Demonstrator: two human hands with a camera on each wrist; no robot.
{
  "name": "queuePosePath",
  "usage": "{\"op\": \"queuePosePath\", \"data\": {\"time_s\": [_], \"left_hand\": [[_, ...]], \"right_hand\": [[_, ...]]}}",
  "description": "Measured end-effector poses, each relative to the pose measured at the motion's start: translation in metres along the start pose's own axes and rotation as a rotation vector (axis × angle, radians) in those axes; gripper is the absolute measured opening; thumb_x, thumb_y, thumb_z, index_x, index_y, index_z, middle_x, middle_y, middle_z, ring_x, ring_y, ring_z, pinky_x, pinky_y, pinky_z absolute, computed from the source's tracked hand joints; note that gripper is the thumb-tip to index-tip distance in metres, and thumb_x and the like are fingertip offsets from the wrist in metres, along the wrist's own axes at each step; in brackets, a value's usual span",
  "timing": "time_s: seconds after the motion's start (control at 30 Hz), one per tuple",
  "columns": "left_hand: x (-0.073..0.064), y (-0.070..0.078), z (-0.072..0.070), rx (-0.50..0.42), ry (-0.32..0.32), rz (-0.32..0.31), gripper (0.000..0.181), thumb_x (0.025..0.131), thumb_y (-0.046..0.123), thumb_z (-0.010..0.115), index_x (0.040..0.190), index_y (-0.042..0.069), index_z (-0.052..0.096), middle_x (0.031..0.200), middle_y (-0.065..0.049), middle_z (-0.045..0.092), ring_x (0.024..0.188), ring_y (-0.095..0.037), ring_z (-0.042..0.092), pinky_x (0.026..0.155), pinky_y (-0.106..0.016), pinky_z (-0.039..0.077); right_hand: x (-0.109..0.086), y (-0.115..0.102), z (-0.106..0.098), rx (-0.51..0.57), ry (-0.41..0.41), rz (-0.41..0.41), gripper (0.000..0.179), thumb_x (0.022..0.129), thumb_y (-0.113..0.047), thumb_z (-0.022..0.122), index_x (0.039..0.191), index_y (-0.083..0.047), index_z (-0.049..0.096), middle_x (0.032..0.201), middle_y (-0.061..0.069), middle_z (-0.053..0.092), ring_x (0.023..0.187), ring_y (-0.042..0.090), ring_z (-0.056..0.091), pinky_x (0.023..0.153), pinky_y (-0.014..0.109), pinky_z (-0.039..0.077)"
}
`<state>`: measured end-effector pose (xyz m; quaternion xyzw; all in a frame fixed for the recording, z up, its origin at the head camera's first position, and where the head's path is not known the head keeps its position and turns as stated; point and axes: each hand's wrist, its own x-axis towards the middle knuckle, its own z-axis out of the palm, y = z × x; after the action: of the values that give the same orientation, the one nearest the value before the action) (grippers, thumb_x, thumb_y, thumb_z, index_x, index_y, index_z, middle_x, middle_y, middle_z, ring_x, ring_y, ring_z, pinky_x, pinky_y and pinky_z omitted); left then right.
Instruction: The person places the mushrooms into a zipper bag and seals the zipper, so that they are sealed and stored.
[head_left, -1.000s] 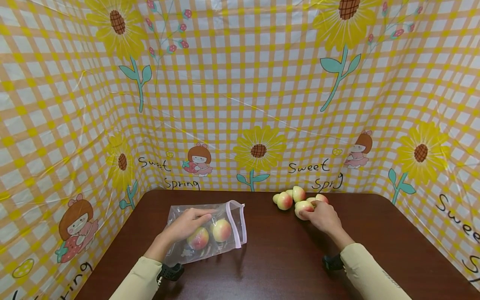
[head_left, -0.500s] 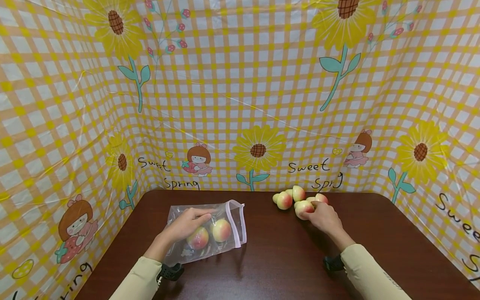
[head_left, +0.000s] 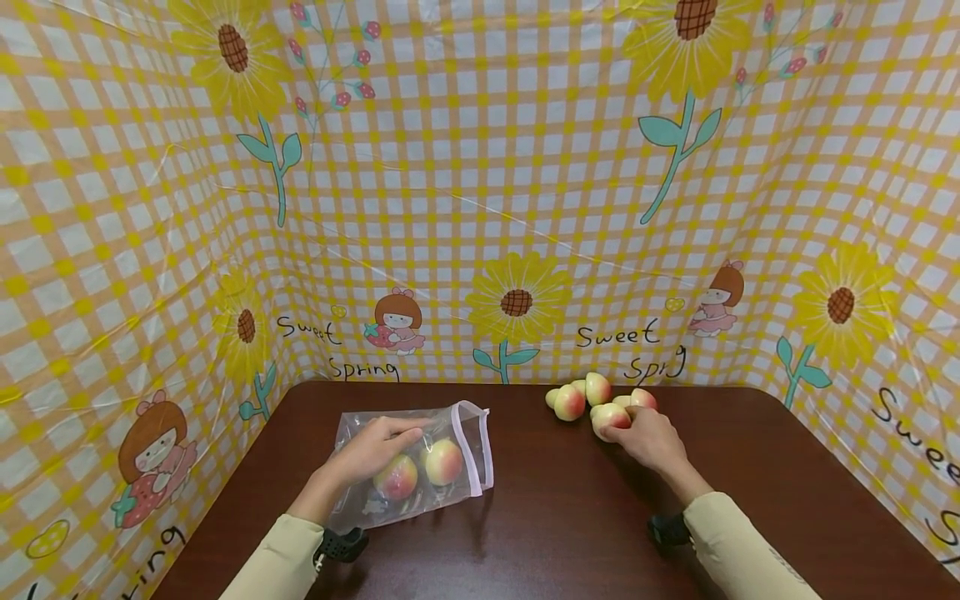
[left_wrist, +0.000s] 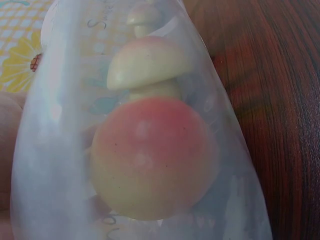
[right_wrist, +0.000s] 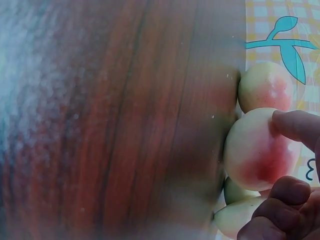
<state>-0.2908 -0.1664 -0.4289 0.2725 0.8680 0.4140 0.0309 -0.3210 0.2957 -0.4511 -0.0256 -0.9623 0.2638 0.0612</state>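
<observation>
On the left of the table lies a clear plastic bag (head_left: 472,458) with a pale pink edge round its mouth, which faces right. Inside it are two toy mushrooms (head_left: 443,462) with cream caps blushed red. My left hand (head_left: 372,450) rests on top of the bag with its fingers extended. At the back right, my right hand (head_left: 654,437) pinches the cap of another mushroom (head_left: 609,422) between thumb and fingers. In the right wrist view that mushroom (right_wrist: 260,150) sits close to others. The left wrist view shows bagged mushrooms (left_wrist: 155,160) through the plastic.
More mushrooms (head_left: 570,402) lie in a cluster left of the right hand, near the back edge. One mushroom (head_left: 642,399) lies just behind the right hand. A checked sunflower cloth (head_left: 517,208) walls the dark wooden table (head_left: 540,533) at the back and sides.
</observation>
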Motion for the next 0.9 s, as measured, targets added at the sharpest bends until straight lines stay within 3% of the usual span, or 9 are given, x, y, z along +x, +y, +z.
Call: {"op": "queuePosePath", "data": {"time_s": [0.47, 0.8, 0.9], "left_hand": [[-0.0016, -0.0009, 0.0007, 0.001, 0.013, -0.023, 0.038, 0.105, 0.032, 0.053, 0.139, 0.017, 0.063, 0.141, -0.004, 0.061, 0.135, -0.027, 0.052, 0.111, -0.053, 0.043], [-0.0019, 0.0012, 0.0005, -0.002, 0.011, -0.009, 0.038, 0.106, 0.031, 0.053, 0.139, 0.016, 0.063, 0.142, -0.007, 0.060, 0.136, -0.029, 0.052, 0.111, -0.055, 0.043], [-0.0018, 0.0007, 0.0001, 0.003, 0.008, -0.015, 0.038, 0.106, 0.032, 0.053, 0.139, 0.017, 0.062, 0.142, -0.006, 0.060, 0.136, -0.027, 0.052, 0.111, -0.054, 0.043]], "right_hand": [[-0.0014, -0.0011, 0.0019, 0.009, 0.024, -0.013, 0.046, 0.085, -0.047, 0.075, 0.099, -0.005, 0.064, 0.074, 0.006, 0.056, 0.069, 0.026, 0.053, 0.056, 0.033, 0.039], [-0.0052, -0.0044, -0.0017, 0.006, 0.036, -0.052, 0.058, 0.085, -0.049, 0.075, 0.116, -0.001, 0.066, 0.081, 0.007, 0.062, 0.072, 0.027, 0.054, 0.057, 0.035, 0.041], [-0.0055, -0.0070, -0.0021, 0.013, 0.043, -0.062, 0.060, 0.085, -0.049, 0.075, 0.120, -0.001, 0.066, 0.074, 0.004, 0.059, 0.069, 0.025, 0.053, 0.057, 0.034, 0.040]]}}
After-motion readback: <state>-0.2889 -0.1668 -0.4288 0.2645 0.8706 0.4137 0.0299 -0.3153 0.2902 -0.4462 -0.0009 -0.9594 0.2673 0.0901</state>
